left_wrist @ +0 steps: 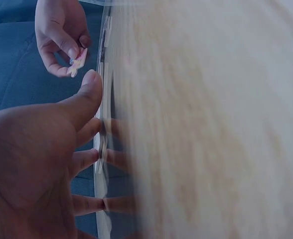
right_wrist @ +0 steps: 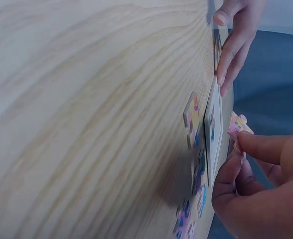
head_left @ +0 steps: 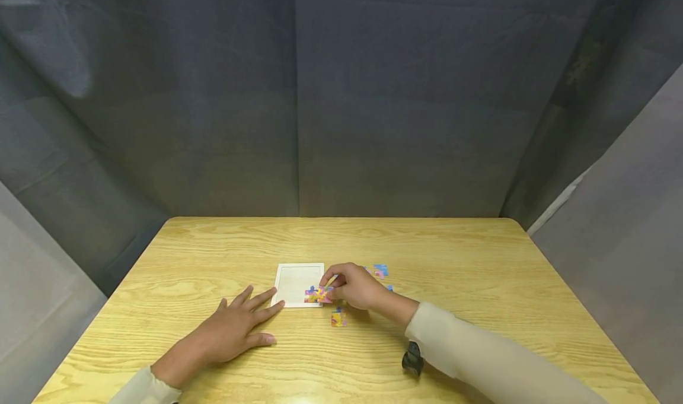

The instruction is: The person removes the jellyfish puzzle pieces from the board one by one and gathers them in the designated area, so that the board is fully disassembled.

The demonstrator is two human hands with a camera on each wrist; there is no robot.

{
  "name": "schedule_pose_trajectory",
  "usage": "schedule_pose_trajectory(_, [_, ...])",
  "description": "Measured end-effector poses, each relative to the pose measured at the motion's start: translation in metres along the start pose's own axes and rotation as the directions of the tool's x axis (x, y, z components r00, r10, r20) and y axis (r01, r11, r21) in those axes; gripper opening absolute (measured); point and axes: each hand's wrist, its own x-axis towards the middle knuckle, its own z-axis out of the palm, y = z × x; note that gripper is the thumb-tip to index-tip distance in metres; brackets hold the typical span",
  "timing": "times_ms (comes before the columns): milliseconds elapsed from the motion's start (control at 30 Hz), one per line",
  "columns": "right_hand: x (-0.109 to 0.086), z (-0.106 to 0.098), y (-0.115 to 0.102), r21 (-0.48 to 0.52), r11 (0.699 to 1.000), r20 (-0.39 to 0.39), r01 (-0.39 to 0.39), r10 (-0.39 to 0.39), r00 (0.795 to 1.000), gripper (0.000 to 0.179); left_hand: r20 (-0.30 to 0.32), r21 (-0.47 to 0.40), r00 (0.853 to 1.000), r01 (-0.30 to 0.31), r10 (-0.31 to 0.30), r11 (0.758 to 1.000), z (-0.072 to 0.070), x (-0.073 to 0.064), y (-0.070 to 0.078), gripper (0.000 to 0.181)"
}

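Observation:
My right hand (head_left: 358,285) pinches a pink and yellow jigsaw piece (right_wrist: 238,123) between thumb and fingers. In the head view it holds this piece over the near right corner of a white puzzle frame (head_left: 281,267). Another jigsaw piece (head_left: 310,297) lies inside that corner, partly overlapped by the held one. My left hand (head_left: 235,327) lies with fingers spread, its fingertips at the frame's near left edge. In the left wrist view the left thumb (left_wrist: 90,87) points toward the right hand and the held piece.
A yellow and pink jigsaw piece (head_left: 338,318) lies on the wooden table (head_left: 213,250) just nearer than the frame. Several more pieces, one of them blue and pink (head_left: 381,270), lie beyond and beside the right hand, partly hidden by it. A dark curtain (head_left: 373,125) hangs behind the table.

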Motion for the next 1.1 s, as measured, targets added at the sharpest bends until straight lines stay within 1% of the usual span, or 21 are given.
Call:
schedule_pose_trajectory(200, [-0.011, -0.005, 0.008, 0.005, 1.0, -0.01, 0.014, -0.014, 1.0, 0.015, 0.003, -0.002, 1.0, -0.003, 0.003, 1.0, -0.001, -0.001, 0.001, 0.07])
schedule_pose_trajectory(367, [-0.019, -0.01, 0.012, 0.01, 1.0, -0.03, 0.01, -0.01, 0.999, 0.013, 0.004, 0.0, 1.0, 0.001, -0.001, 1.0, -0.001, 0.0, 0.001, 0.07])
schedule_pose_trajectory(567, [-0.028, -0.017, 0.018, 0.022, 1.0, -0.032, 0.018, -0.017, 0.999, 0.014, 0.006, 0.002, 1.0, 0.006, -0.006, 1.0, -0.001, 0.0, 0.001, 0.07])
schedule_pose_trajectory(733, [-0.035, -0.022, 0.021, 0.008, 1.0, -0.026, 0.03, -0.03, 0.999, 0.012, 0.009, 0.003, 1.0, 0.006, -0.006, 1.0, -0.001, 0.0, 0.001, 0.07])
schedule_pose_trajectory(1000, [-0.048, -0.025, 0.025, -0.002, 1.0, -0.045, 0.011, -0.011, 0.999, 0.012, 0.003, 0.002, 1.0, 0.006, -0.006, 1.0, 0.0, 0.0, 0.001, 0.07])
schedule_pose_trajectory(1100, [-0.052, -0.026, 0.027, -0.012, 1.0, -0.047, 0.016, -0.016, 0.999, 0.011, 0.005, 0.001, 1.0, 0.01, -0.01, 1.0, 0.0, 0.0, 0.0, 0.07])
